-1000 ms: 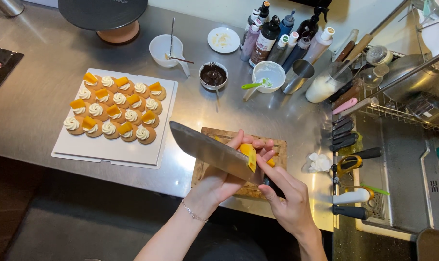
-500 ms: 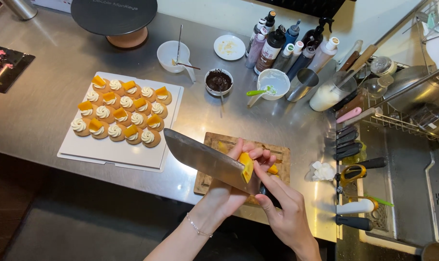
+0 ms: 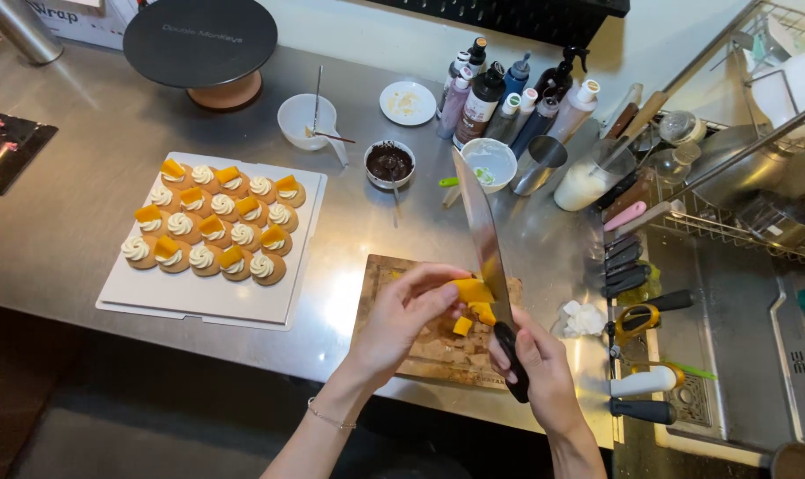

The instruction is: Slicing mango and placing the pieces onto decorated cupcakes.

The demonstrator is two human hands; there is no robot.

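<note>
Low in the frame, right of centre, the right hand (image 3: 544, 368) is wrapped tight around the black handle of a large kitchen knife (image 3: 484, 235), fingers closed with no gap. The blade stands on edge and points away toward the top of the frame, its tip reaching near the white bowl (image 3: 489, 161) beyond the board. Just to its left, the left hand (image 3: 402, 315) pinches an orange piece of fruit (image 3: 472, 291) between thumb and fingertips, a narrow grip, pressing it against the flat of the blade. Two smaller orange chunks (image 3: 473, 319) lie just below it on the wooden cutting board (image 3: 394, 284), which sits at lower centre on the steel counter (image 3: 57, 231).

Half a second ago the blade lay flat and slanted to the left across the board; it has since swung upright and lengthwise, while the left hand has kept its hold on the fruit.

Farther out, at centre left, a white tray (image 3: 199, 306) carries rows of cream-topped tartlets (image 3: 209, 226) with orange pieces. Beyond sit a small bowl of chocolate (image 3: 389, 163) and a cluster of squeeze bottles (image 3: 509, 102) at upper centre.
</note>
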